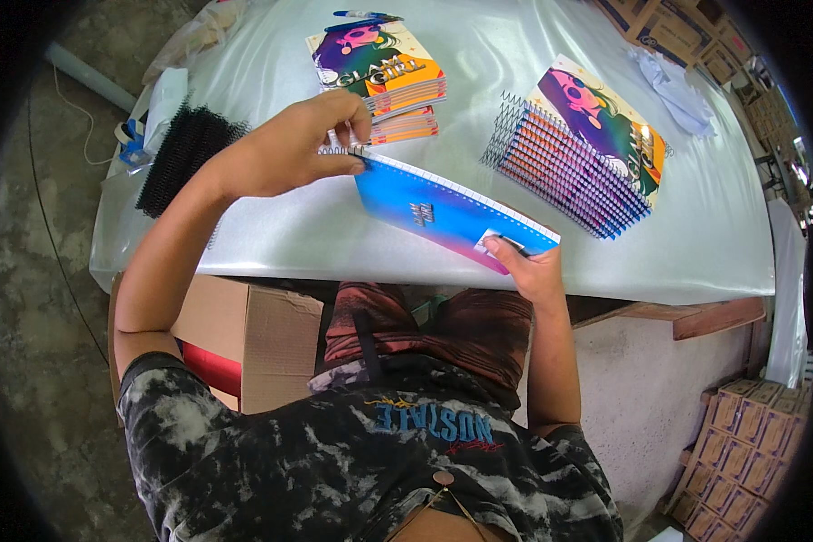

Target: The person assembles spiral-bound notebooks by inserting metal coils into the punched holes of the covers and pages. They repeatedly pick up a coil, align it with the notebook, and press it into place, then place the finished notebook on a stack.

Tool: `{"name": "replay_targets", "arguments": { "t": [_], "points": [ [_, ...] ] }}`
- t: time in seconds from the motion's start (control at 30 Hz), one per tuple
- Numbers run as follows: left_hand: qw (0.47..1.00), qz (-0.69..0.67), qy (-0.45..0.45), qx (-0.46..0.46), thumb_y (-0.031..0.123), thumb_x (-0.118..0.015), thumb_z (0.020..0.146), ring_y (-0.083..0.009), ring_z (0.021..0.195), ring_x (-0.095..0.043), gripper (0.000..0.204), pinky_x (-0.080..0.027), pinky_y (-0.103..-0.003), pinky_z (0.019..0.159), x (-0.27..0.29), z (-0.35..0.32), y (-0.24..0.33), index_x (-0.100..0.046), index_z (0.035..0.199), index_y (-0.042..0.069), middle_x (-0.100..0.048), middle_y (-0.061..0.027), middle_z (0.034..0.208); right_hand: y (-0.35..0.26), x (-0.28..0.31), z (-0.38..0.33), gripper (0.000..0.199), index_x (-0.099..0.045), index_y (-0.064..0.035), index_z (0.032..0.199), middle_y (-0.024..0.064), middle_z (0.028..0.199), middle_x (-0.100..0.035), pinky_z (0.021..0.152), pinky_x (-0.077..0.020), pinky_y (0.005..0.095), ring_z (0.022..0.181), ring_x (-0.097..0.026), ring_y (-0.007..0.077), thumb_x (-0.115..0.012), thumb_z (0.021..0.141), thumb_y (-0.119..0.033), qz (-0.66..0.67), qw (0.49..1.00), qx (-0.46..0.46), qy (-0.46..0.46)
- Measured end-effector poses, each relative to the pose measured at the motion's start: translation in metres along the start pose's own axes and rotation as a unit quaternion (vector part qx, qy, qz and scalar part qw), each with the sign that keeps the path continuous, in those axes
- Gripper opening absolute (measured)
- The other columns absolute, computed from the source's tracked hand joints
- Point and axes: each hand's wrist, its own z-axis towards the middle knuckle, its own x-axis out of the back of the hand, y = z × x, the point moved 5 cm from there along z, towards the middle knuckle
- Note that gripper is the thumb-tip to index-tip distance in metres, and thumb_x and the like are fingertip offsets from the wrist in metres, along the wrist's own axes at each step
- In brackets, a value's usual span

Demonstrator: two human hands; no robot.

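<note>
A notebook point(415, 208) with a blue-to-pink back cover is tilted above the front of the table, a row of punched holes along its upper edge. My right hand point(535, 271) grips its right end, thumb on the cover. My left hand point(289, 149) pinches a wire spiral coil point(341, 144) at the left end of the punched edge; part of the coil is hidden by my fingers. Behind it is a stack of illustrated notebooks point(393, 77) with no coils showing. To the right, spiral-bound notebooks point(587, 149) lie piled in a fanned row.
A heap of black spiral coils point(190, 154) lies at the table's left, beside a blue tape dispenser point(133, 140). Blue pens point(361, 20) rest on the far stack. Below the table edge stands an open cardboard box point(280, 348). Stacked cartons point(741, 443) stand at lower right.
</note>
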Motion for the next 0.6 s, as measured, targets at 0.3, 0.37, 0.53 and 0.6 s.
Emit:
{"name": "replay_targets", "arguments": {
  "t": [0.3, 0.37, 0.53, 0.6],
  "points": [
    [0.978, 0.202, 0.046, 0.000, 0.013, -0.070, 0.070, -0.0303, 0.091, -0.054, 0.027, -0.041, -0.036, 0.086, -0.003, 0.003, 0.021, -0.055, 0.091, 0.004, -0.058, -0.0137, 0.092, -0.012, -0.012, 0.001, 0.029, -0.062, 0.0018, 0.106, 0.0144, 0.102, -0.065, 0.079, -0.0485, 0.0264, 0.088, -0.064, 0.0186, -0.057, 0.078, 0.003, -0.163, 0.982, 0.089, -0.001],
    [0.965, 0.260, 0.025, -0.027, 0.014, -0.071, 0.068, -0.0305, 0.096, -0.053, 0.031, -0.040, -0.037, 0.088, -0.007, 0.001, 0.022, -0.055, 0.093, 0.005, -0.058, -0.0135, 0.097, -0.011, -0.017, -0.001, 0.028, -0.061, 0.0028, 0.106, 0.0163, 0.105, -0.063, 0.084, -0.0474, 0.0281, 0.096, -0.063, 0.0219, -0.057, 0.079, 0.002, -0.148, 0.985, 0.093, -0.001],
    [0.919, 0.358, 0.144, -0.083, 0.032, -0.075, 0.066, -0.0387, 0.119, -0.037, 0.062, -0.032, -0.049, 0.098, -0.003, -0.011, 0.028, -0.048, 0.115, 0.005, -0.045, -0.0180, 0.125, -0.018, -0.026, -0.005, 0.027, -0.062, 0.0032, 0.105, 0.0172, 0.104, -0.063, 0.083, -0.0483, 0.0291, 0.096, -0.063, 0.0248, -0.058, 0.079, -0.002, -0.178, 0.970, 0.163, 0.002],
    [0.932, 0.277, 0.228, -0.045, 0.046, -0.067, 0.070, -0.0400, 0.126, -0.029, 0.071, -0.023, -0.054, 0.101, -0.034, -0.029, 0.006, -0.044, 0.123, 0.005, -0.035, -0.0201, 0.134, -0.017, -0.031, -0.009, 0.027, -0.062, 0.0030, 0.105, 0.0175, 0.104, -0.063, 0.082, -0.0488, 0.0292, 0.095, -0.063, 0.0252, -0.058, 0.079, -0.003, -0.181, 0.970, 0.165, 0.005]
  ]
}}
